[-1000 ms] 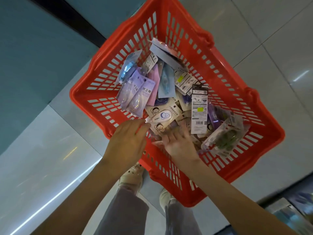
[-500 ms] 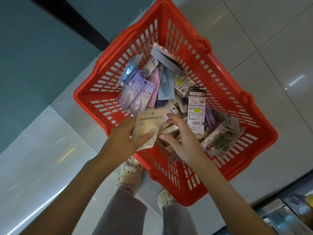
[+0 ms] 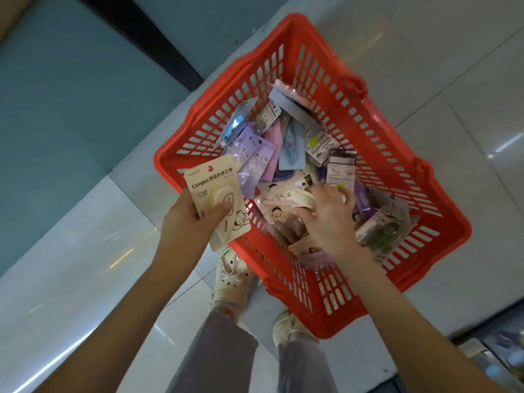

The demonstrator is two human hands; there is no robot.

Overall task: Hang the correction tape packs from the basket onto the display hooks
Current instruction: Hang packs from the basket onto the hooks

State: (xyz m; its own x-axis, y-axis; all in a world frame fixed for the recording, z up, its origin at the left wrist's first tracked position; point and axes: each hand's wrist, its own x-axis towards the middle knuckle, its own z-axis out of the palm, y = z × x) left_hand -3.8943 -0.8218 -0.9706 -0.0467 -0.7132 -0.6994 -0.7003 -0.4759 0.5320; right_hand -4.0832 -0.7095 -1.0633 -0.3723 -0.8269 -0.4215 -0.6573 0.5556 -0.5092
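Observation:
A red plastic basket [image 3: 334,78] stands on the floor, filled with several correction tape packs [image 3: 265,154] in purple, pink, blue and cream. My left hand [image 3: 188,222] holds a cream Campus correction tape pack [image 3: 214,184] just outside the basket's left rim, thumb across its front. Inside the basket, my right hand [image 3: 329,219] reaches into the pile, its fingers curled round another cream pack [image 3: 302,198]. No display hooks are in view.
The basket sits on pale glossy floor tiles [image 3: 453,80]. A teal wall or panel [image 3: 71,95] with a black strip runs along the left. My feet in cream shoes [image 3: 231,279] stand just below the basket. A shelf edge [image 3: 493,355] shows at the bottom right.
My left hand has lifted a cream pack out of the basket and drawn it left. My right hand has pushed deeper into the pile and closed on another cream pack.

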